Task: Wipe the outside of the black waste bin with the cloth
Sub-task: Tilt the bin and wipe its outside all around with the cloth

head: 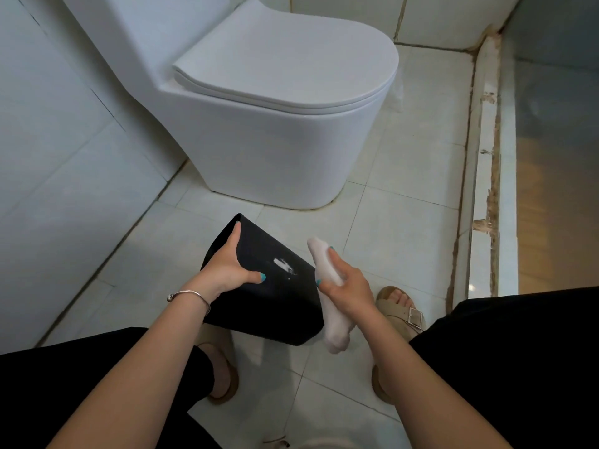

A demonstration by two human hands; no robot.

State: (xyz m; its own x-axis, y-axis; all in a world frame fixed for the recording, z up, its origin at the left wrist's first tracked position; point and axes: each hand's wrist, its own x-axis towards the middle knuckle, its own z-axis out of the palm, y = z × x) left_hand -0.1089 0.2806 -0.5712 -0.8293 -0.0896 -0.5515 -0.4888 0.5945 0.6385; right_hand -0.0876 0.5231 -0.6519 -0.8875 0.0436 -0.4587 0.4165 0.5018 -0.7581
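Our right hand (345,285) pinches the cloth (327,286) beside the bin (259,306); our left hand (227,270) grips its wall. The tilted bin may slip when we press.

Setting: a home bathroom. A white toilet (278,102) with closed lid is standing far centre on pale floor tiles (398,222); a tiled wall (58,124) is running left, a stained raised threshold (483,157) right.
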